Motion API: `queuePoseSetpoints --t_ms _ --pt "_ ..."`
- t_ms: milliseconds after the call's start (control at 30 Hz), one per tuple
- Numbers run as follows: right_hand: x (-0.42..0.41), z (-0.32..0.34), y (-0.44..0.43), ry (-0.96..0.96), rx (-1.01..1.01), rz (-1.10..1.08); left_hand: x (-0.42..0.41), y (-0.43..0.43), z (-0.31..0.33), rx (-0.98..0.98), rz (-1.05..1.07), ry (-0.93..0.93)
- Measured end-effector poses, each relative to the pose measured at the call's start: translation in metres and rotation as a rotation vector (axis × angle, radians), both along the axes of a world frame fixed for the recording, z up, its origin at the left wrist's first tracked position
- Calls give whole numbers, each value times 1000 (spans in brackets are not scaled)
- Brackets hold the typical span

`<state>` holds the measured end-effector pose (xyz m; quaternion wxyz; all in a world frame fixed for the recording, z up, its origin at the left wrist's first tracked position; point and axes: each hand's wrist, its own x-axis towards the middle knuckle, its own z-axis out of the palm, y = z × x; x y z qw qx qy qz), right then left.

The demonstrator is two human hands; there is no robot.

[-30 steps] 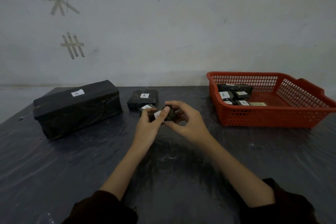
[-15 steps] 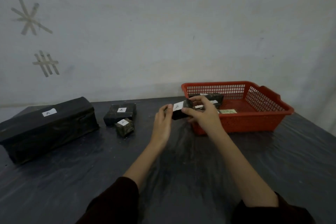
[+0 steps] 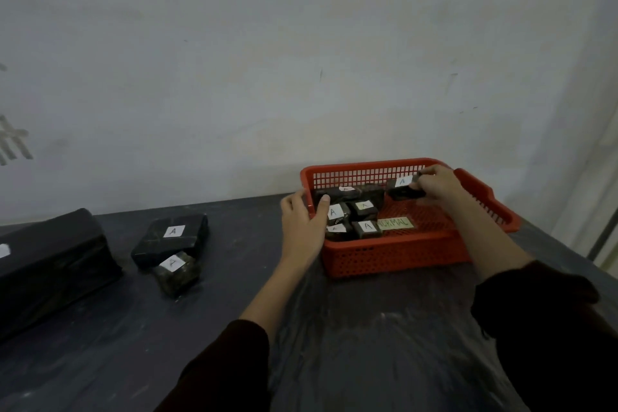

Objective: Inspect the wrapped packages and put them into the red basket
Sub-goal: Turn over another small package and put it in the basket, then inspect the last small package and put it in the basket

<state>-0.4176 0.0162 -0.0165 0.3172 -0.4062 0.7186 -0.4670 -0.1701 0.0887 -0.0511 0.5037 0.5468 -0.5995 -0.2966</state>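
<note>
The red basket [image 3: 394,254] stands on the dark table at the right. My right hand [image 3: 434,182] pinches a small black wrapped package [image 3: 401,189] with a white "A" label, holding it over the basket's back right part. My left hand [image 3: 302,221] grips the basket's left rim, thumb inside. Several small black labelled packages [image 3: 363,211] lie in the basket's left half beside a green "NORMAL" label [image 3: 396,223]. On the table to the left lie a medium black package [image 3: 170,237], a small one [image 3: 177,273] in front of it, and a large black package [image 3: 50,264].
The table [image 3: 368,328] is covered with dark plastic sheeting. A pale wall runs right behind the basket and the table's back edge. Tape marks [image 3: 13,140] stick on the wall at far left. The table's right edge falls away beyond the basket.
My right hand carried the small package from in front of me to above the basket's back right. My left hand let go of it and moved onto the basket's left rim.
</note>
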Motion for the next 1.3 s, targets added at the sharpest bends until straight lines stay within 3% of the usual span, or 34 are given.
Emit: queuePoseSetpoints --t_ms 200,400,667,800,1000,1133,1300 --pt "-17 -5 -43 231 236 97 -1 -12 -2 48 -26 -109" --pt "-16 -13 -68 271 209 178 -1 -15 -6 33 -10 -101" --pt "2 -12 -61 714 328 232 1 -17 -7 22 2 -128" --pt "16 -2 -52 733 319 245 4 -16 -5 30 -23 -163" --pt "82 12 -10 736 -78 315 44 -4 3 -22 19 -241" --pt "138 8 28 625 -176 431 101 4 5 -34 179 -350" --pt "175 -2 44 578 -149 487 171 22 1 255 290 -491"
